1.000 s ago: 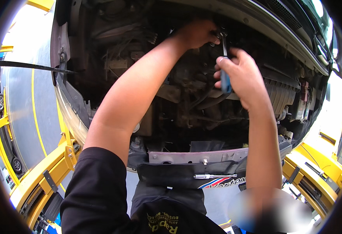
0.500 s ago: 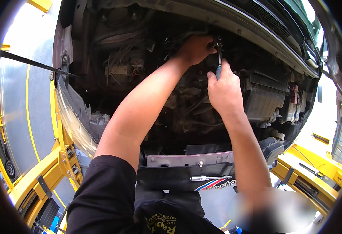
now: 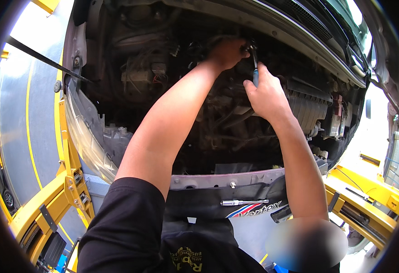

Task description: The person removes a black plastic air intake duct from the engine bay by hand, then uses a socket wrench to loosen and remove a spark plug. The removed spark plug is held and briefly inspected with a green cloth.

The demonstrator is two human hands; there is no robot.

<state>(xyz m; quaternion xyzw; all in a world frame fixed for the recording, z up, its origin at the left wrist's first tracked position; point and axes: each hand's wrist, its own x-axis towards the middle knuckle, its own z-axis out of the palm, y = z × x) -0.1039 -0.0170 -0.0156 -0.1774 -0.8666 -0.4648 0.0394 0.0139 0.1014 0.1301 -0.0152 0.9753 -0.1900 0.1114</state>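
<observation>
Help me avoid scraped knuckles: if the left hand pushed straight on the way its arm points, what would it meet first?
Probably the dark engine parts right behind the left hand, beside the head of the ratchet that the right hand grips; depth is unclear there.

Left hand [image 3: 227, 52] fingertips behind engine parts

A vehicle repair workshop; a car's open engine bay [image 3: 172, 86] fills the view, its hood held by a prop rod [image 3: 45, 58]; yellow lift arms [image 3: 49, 200] stand at both sides; a dark fender cover [image 3: 217, 207] carries a socket extension bar [image 3: 244, 202].
</observation>
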